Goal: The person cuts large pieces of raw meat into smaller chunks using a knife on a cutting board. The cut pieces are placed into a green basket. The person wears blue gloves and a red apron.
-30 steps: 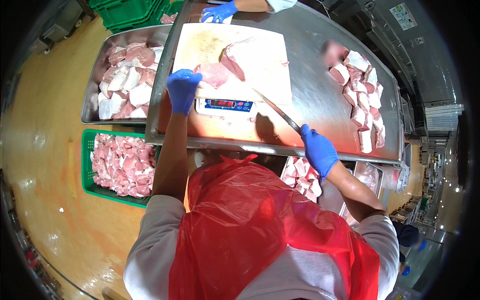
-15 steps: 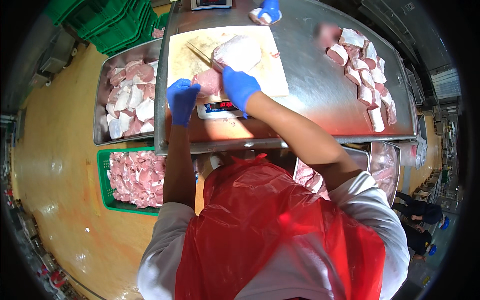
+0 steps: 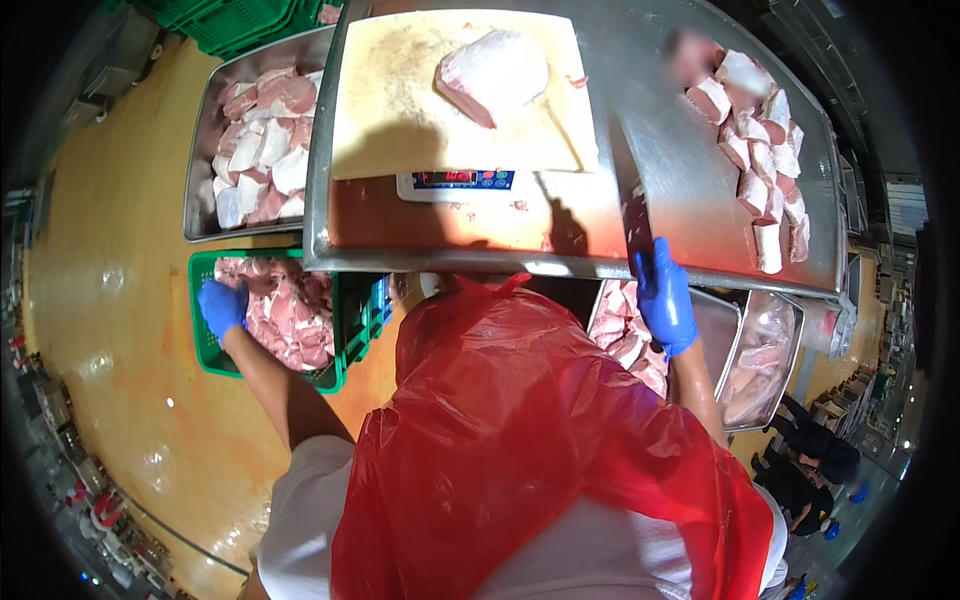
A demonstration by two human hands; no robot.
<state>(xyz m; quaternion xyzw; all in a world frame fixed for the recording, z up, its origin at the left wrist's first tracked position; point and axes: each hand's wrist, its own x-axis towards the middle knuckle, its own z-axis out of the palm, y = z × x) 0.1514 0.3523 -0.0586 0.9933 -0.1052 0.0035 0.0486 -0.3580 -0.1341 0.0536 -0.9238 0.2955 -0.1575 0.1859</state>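
My left hand (image 3: 222, 308), in a blue glove, is low at the left side of a green crate (image 3: 200, 345) filled with raw meat pieces (image 3: 292, 320). Its fingers look curled, and whatever they hold is hidden. My right hand (image 3: 667, 305), also gloved, grips a knife (image 3: 636, 220) near the table's front edge, with the blade pointing away from me over the metal. A large pale cut of meat (image 3: 495, 75) lies alone on the cutting board (image 3: 385, 90). The board covers part of a digital scale (image 3: 498, 182).
Rows of meat chunks (image 3: 757, 160) lie at the right of the metal table (image 3: 670, 150). A steel tub (image 3: 197, 190) of meat stands left of it. More trays (image 3: 735, 385) with meat sit below its front edge. Green crates (image 3: 225, 25) are stacked far left; people (image 3: 815, 450) are at lower right.
My left hand has left the board with a piece of meat and dropped to the green crate. My right hand has carried the knife right, off the board. The other person's gloved hand is out of view.
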